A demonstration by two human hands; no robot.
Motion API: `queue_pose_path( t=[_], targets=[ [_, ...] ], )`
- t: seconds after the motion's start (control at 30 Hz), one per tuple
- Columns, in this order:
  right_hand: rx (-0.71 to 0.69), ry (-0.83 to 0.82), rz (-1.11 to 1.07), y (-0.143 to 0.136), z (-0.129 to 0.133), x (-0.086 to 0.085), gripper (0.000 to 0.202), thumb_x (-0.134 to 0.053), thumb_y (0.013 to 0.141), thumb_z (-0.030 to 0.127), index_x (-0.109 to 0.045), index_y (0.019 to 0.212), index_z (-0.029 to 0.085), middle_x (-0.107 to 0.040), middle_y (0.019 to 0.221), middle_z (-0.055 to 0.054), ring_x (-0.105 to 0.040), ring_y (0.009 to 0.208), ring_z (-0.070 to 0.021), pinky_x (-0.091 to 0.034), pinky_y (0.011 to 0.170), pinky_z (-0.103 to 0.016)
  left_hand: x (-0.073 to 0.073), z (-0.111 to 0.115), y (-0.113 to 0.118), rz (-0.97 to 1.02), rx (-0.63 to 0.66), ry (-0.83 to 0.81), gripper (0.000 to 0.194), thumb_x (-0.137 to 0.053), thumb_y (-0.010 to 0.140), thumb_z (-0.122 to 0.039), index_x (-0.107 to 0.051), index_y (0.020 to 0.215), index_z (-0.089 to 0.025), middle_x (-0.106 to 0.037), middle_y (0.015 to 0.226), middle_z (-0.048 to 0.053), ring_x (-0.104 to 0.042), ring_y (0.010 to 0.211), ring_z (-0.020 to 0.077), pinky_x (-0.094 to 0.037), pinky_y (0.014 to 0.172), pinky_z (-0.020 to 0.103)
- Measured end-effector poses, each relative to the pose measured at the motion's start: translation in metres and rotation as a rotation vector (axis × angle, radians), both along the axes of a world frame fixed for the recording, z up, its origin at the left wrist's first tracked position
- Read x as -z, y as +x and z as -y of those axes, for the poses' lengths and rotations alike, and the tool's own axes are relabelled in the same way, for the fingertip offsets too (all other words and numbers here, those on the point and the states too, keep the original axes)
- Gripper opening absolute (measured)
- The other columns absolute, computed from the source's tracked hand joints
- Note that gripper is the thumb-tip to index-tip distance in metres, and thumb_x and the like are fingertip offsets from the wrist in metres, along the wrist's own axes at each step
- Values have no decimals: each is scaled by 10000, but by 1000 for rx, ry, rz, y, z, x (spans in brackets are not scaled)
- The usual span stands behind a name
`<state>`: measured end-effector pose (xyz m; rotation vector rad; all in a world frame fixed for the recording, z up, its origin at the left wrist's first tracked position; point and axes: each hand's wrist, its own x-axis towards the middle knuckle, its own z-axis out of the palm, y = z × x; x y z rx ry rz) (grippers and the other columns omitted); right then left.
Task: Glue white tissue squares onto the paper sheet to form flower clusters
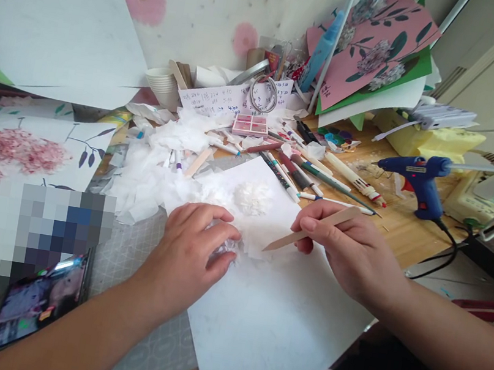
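Wooden stick (pixel 288 239) in the right hand (pixel 353 250), over the white paper (pixel 273 319).
Thumb and fingers pinch it tight, pointy tip down. The left hand (pixel 196 242) curves round crumpled white stuff (pixel 229 246); I can't tell if it grips.

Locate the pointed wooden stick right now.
In the head view, the pointed wooden stick is right of centre, held in the right hand, its tip over the white paper sheet, right of the left hand.

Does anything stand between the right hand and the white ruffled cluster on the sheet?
Nothing visible does: only the white sheet shows between the right hand and the white ruffled cluster. The left hand lies off that line.
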<state>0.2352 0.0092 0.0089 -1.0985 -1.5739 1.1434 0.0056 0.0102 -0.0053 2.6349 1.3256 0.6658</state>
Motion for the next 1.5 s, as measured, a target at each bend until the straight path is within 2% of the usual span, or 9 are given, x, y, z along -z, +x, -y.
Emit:
queue_pose_path(
  t=[0.27,0.6,0.77,0.87,1.0,1.1,1.2,1.33,1.5],
  targets=[
    [-56,64,172,-6,-4,-2,307,-415,918,274,-639,743,160,-588,830,-46,-563,779,-144,-433,703,-268,0,0,1,-1,-1,2,159,-605,737,-136,-637,872,-214,-571,1059,72,-510,1000,285,-398,853,502],
    [-115,-32,224,-6,-10,1,188,-487,888,288,-610,834,156,-626,771,-34,-632,720,-143,-508,656,-269,-1,0,1,-20,-8,1,141,-573,764,-170,-632,884,-216,-571,1059,66,-507,996,269,-405,860,497],
    [3,-71,120,14,-12,-15,210,-517,879,347,-609,805,173,-656,788,-52,-674,710,-166,-553,607,-269,-1,1,0,-14,2,-8,162,-584,754,-147,-621,896,-216,-569,1064,69,-503,1004,269,-390,871,509],
    [75,-7,66,26,-9,-31,181,-570,853,344,-643,802,186,-667,798,-50,-684,727,-188,-574,615,-288,-1,1,0,-5,0,-11,163,-585,758,-145,-617,898,-224,-569,1066,64,-500,1007,265,-385,874,508],
    [-14,-7,-109,26,-1,-44,201,-531,885,305,-669,813,179,-680,796,-55,-686,727,-190,-561,600,-280,-1,0,1,-15,-5,-12,155,-588,757,-149,-622,891,-217,-568,1059,64,-501,1002,265,-391,865,495],
    [-160,-132,-184,7,1,-33,165,-524,887,286,-636,832,177,-682,758,-38,-674,704,-154,-538,576,-240,-3,0,1,-28,-9,-22,155,-577,754,-159,-622,894,-207,-567,1060,64,-505,1009,267,-398,867,489],
    [-212,-158,-73,-14,-3,-12,171,-526,873,269,-625,795,154,-642,786,-33,-638,670,-117,-530,585,-230,-3,0,1,-48,-12,-23,192,-542,752,-134,-623,909,-209,-562,1073,59,-501,1020,263,-398,872,476],
    [-181,-17,164,-26,-7,6,230,-482,879,242,-636,738,144,-612,828,-36,-568,606,-88,-480,554,-220,-2,0,1,-38,-11,-22,158,-573,751,-155,-619,894,-204,-564,1070,63,-500,1015,265,-394,866,474],
    [-89,195,276,-25,-2,11,117,-554,843,220,-633,774,169,-647,758,-14,-589,677,-118,-460,600,-232,-2,1,1,-26,-9,-29,137,-604,757,-180,-621,890,-206,-567,1064,61,-507,1009,262,-399,863,466]
  ],
)
